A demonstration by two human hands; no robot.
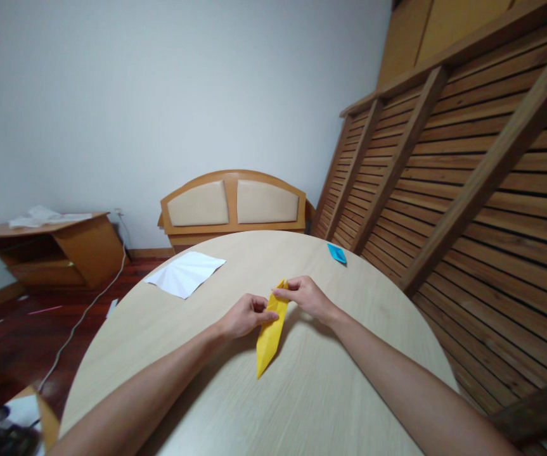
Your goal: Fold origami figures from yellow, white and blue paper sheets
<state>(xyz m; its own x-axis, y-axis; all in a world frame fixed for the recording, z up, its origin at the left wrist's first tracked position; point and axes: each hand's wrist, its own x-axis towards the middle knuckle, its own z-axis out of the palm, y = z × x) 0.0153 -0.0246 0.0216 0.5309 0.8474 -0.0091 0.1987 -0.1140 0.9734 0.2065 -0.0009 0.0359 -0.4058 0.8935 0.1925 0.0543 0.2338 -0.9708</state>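
Observation:
A long piece of folded yellow paper (268, 345) is held between my two hands over the round table (349, 392). It is narrow, with a pointed end toward me. My left hand (247, 315) pinches it about the middle of its left edge, the thumb lying on top. Near the far end, my right hand (307, 296) grips it between thumb and fingers. The fingers beneath the paper are partly hidden.
A creased white paper sheet (187, 273) lies at the table's far left. A small folded blue paper (336, 254) rests near the far right edge. Beyond stand a padded headboard (232, 174) and a low wooden cabinet (83, 253); a slatted wooden frame (482, 209) leans at the right.

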